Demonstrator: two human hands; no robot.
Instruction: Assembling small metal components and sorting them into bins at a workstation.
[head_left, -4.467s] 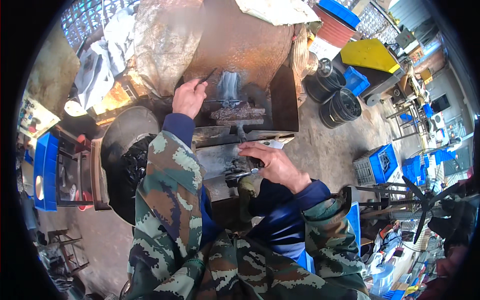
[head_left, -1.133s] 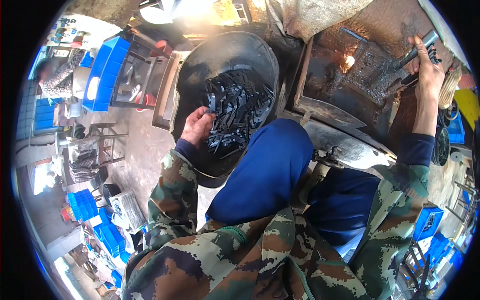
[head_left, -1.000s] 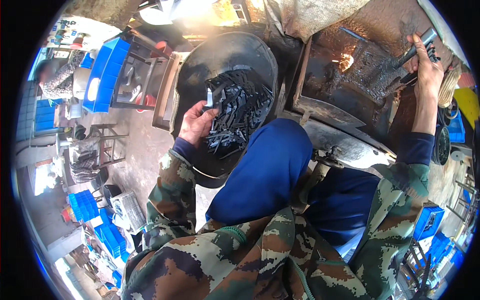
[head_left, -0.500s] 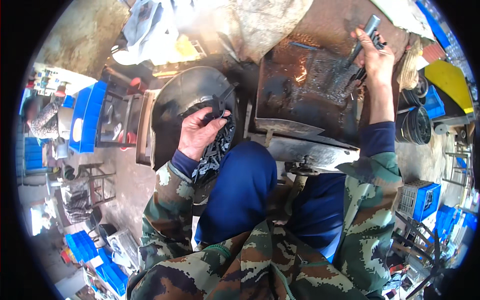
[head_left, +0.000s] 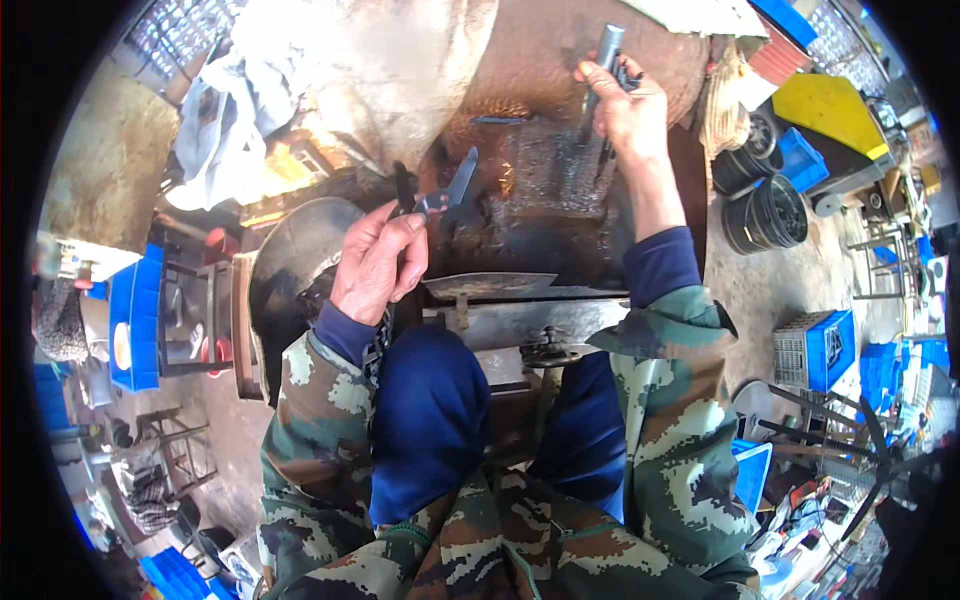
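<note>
Between the thumb and fingers of my left hand (head_left: 385, 255) is a V-shaped dark metal piece (head_left: 455, 187), its flat arm catching the light. That hand hovers at the left front edge of a dark, oily metal tray (head_left: 480, 255). My right hand (head_left: 638, 115) grips a grey metal rod (head_left: 611, 42) over the tray's right part; the rod tilts and its lower end reaches toward the wet surface. Dark slender pieces show by my right fingers, but their shape is unclear. Left of my left hand sits a dark rounded basin (head_left: 290, 235), its contents mostly hidden by my arm.
A small round valve-like handle (head_left: 550, 347) sits under the tray's front edge, close to my knees. Black buckets (head_left: 765, 215) and a yellow panel (head_left: 830, 115) stand at right. Blue crates (head_left: 135, 320) are at left. Pale cloth (head_left: 225, 130) lies at the upper left.
My left hand has lifted away from the basin and moved to the tray edge with the V-shaped piece. The view has swung right; my right hand still holds the rod over the tray.
</note>
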